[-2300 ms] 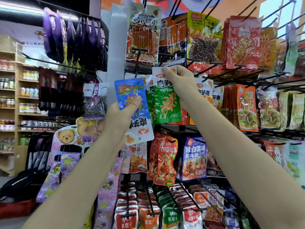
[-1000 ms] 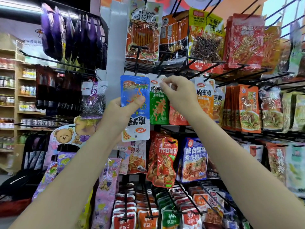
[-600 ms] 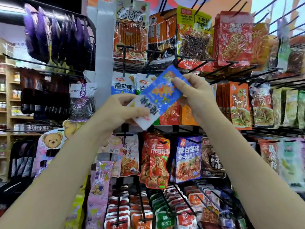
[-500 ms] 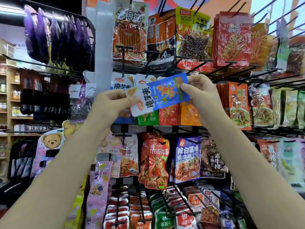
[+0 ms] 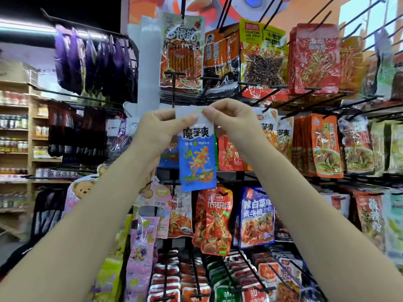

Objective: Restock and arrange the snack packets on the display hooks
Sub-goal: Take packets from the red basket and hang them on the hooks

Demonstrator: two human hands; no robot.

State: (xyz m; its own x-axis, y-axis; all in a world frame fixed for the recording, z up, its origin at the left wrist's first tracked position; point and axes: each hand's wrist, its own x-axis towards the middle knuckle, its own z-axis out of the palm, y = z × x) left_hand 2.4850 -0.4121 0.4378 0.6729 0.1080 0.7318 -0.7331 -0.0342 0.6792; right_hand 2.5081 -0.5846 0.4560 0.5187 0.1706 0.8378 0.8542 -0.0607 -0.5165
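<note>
Both hands are up at the rack: the left hand (image 5: 160, 127) pinches the white top edge of the blue packet (image 5: 197, 156) between thumb and fingers, and the right hand (image 5: 232, 119) pinches that same top edge from the other side, fingertips almost meeting. The blue packet hangs upright and straight down between them, white header on top, blue body below, right in the middle of the view. It sits in front of the middle row of the display, just below a black hook (image 5: 173, 88) that juts out from the rack above. Whether the packet's hole is on any hook, I cannot tell, as the fingers cover it.

Behind it, to the right, red packets (image 5: 231, 155) and orange packets (image 5: 325, 147) hang in the same row. Above, a clear packet of red sticks (image 5: 182, 53) and a yellow-topped packet (image 5: 262, 55) fill the top row. Below the blue packet hang a red shrimp packet (image 5: 214, 221) and a blue-and-white packet (image 5: 256, 216). Far left, purple bags (image 5: 93, 62) hang in a line, with wooden shelves (image 5: 19, 144) of jars beyond them.
</note>
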